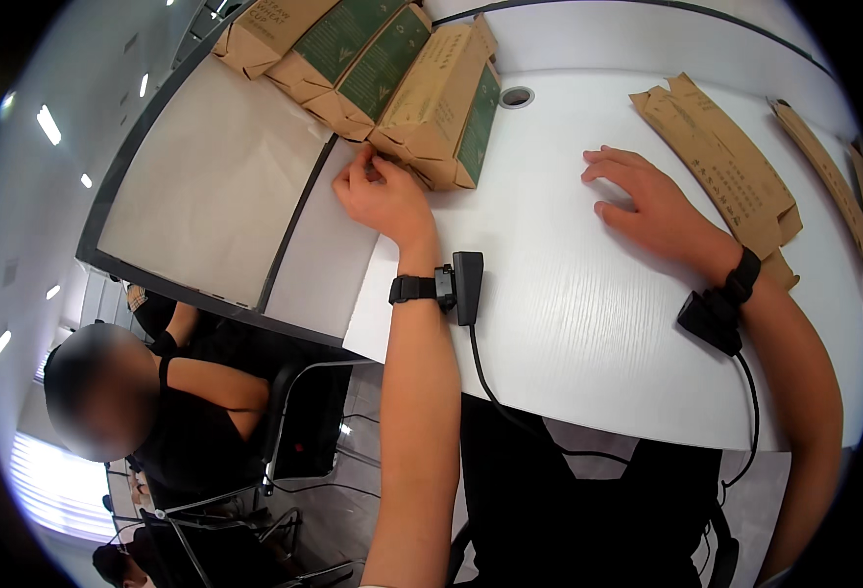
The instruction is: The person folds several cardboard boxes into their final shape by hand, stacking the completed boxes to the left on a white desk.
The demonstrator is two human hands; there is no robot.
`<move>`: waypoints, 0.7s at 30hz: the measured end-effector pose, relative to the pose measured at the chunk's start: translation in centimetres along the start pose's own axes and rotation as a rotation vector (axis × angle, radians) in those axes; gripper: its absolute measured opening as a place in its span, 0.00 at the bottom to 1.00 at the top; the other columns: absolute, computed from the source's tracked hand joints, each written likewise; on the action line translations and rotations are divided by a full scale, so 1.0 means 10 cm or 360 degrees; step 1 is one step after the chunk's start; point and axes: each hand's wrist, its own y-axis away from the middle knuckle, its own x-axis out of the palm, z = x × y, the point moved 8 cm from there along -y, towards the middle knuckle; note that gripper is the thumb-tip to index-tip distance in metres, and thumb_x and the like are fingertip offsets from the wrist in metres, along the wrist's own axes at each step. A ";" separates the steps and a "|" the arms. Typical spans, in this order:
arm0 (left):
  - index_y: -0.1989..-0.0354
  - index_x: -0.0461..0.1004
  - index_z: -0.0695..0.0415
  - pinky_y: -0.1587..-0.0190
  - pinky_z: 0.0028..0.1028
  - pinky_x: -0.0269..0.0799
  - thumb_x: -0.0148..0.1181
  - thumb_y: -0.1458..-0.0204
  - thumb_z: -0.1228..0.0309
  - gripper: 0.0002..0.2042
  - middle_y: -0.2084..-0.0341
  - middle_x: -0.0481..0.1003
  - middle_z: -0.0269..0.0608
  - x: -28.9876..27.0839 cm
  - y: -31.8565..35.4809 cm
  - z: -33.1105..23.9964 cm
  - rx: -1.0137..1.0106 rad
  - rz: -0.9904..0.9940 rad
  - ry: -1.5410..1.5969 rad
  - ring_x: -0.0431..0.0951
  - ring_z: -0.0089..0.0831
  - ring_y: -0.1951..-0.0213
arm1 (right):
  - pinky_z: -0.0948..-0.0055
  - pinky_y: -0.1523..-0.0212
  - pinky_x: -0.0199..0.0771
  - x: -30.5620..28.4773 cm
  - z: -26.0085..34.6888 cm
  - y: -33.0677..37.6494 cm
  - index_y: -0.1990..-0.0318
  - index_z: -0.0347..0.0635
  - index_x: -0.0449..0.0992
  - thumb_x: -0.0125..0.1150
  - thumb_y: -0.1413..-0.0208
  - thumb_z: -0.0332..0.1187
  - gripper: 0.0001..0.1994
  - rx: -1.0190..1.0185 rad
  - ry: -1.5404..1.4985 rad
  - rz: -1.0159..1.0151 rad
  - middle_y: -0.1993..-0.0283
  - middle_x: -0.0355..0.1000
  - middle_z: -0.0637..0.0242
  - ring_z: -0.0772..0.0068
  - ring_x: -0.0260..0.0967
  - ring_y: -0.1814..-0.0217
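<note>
My left hand (384, 199) is at the near end of a row of brown cardboard boxes with green panels. Its fingers are bent, with a gap between thumb and forefinger and no object visible in them. The fingertips are close beside the lower corner of the nearest box (427, 103); whether they touch it I cannot tell. My right hand (652, 208) hovers over or rests lightly on the white table (559, 304), fingers apart and holding nothing. To its right lies a flattened brown carton (720, 162).
More boxes (358, 73) stand side by side at the far left, by a low partition (289, 230). Further flat cartons (823, 176) lie at the right edge. A round cable hole (517, 98) is at the back. Cabled black wrist devices (467, 287) are on both arms. Another person (187, 412) sits at left.
</note>
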 end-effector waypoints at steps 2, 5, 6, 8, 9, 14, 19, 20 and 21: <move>0.56 0.82 0.65 0.58 0.32 0.74 0.57 0.45 0.79 0.11 0.59 0.72 0.46 0.01 0.00 0.01 -0.0021 0.0013 0.0019 0.75 0.35 0.64 | 0.58 0.28 0.60 0.00 0.01 0.00 0.46 0.41 0.75 0.59 0.42 0.32 0.16 -0.0002 0.0034 0.0008 0.32 0.68 0.54 0.50 0.57 0.24; 0.55 0.82 0.65 0.58 0.32 0.73 0.56 0.45 0.79 0.12 0.59 0.71 0.46 0.02 0.00 0.01 -0.0035 0.0026 0.0009 0.75 0.36 0.63 | 0.58 0.27 0.59 0.00 -0.01 0.01 0.46 0.41 0.74 0.59 0.41 0.33 0.17 0.0021 0.0005 0.0004 0.31 0.68 0.55 0.51 0.56 0.24; 0.54 0.82 0.65 0.58 0.32 0.73 0.56 0.46 0.80 0.13 0.58 0.71 0.46 0.03 0.00 0.01 -0.0029 0.0029 0.0009 0.75 0.36 0.62 | 0.58 0.27 0.59 0.01 -0.03 0.01 0.46 0.41 0.74 0.59 0.41 0.33 0.16 0.0011 0.0010 0.0001 0.31 0.68 0.55 0.51 0.56 0.24; 0.54 0.82 0.65 0.58 0.32 0.73 0.55 0.46 0.80 0.14 0.58 0.71 0.46 0.04 0.01 0.00 -0.0023 0.0033 0.0009 0.74 0.36 0.62 | 0.58 0.27 0.58 0.01 -0.03 0.01 0.46 0.41 0.74 0.59 0.41 0.33 0.16 0.0002 0.0015 0.0000 0.31 0.67 0.55 0.51 0.56 0.24; 0.53 0.82 0.66 0.57 0.32 0.73 0.54 0.47 0.80 0.15 0.58 0.71 0.46 0.05 0.01 0.00 -0.0031 0.0050 0.0019 0.74 0.37 0.62 | 0.58 0.27 0.58 0.02 -0.03 0.01 0.46 0.41 0.74 0.59 0.41 0.33 0.16 0.0016 0.0017 0.0005 0.31 0.67 0.55 0.51 0.56 0.24; 0.52 0.81 0.66 0.56 0.33 0.72 0.52 0.49 0.82 0.17 0.58 0.70 0.47 0.07 0.01 0.01 -0.0012 0.0061 0.0033 0.73 0.38 0.61 | 0.58 0.27 0.58 0.03 -0.05 0.01 0.46 0.41 0.74 0.59 0.41 0.34 0.16 0.0014 0.0032 0.0005 0.31 0.67 0.55 0.51 0.55 0.23; 0.52 0.81 0.66 0.56 0.35 0.71 0.52 0.49 0.81 0.17 0.57 0.70 0.48 0.08 0.00 0.00 -0.0031 0.0091 0.0029 0.73 0.40 0.60 | 0.59 0.28 0.61 0.02 -0.04 0.00 0.47 0.42 0.74 0.59 0.41 0.34 0.16 -0.0026 0.0047 -0.0001 0.31 0.67 0.55 0.50 0.55 0.23; 0.52 0.81 0.66 0.56 0.35 0.71 0.52 0.49 0.81 0.17 0.57 0.70 0.48 0.08 0.01 0.01 -0.0032 0.0091 0.0029 0.73 0.40 0.60 | 0.59 0.28 0.61 0.03 -0.05 0.01 0.47 0.42 0.74 0.59 0.41 0.34 0.16 -0.0026 0.0048 0.0000 0.31 0.67 0.55 0.50 0.55 0.23; 0.52 0.81 0.66 0.56 0.35 0.71 0.51 0.49 0.81 0.17 0.57 0.70 0.49 0.09 0.01 0.01 -0.0028 0.0096 0.0043 0.73 0.40 0.59 | 0.59 0.30 0.63 0.03 -0.06 0.01 0.47 0.41 0.74 0.59 0.41 0.34 0.16 -0.0020 0.0027 0.0000 0.31 0.67 0.55 0.51 0.55 0.23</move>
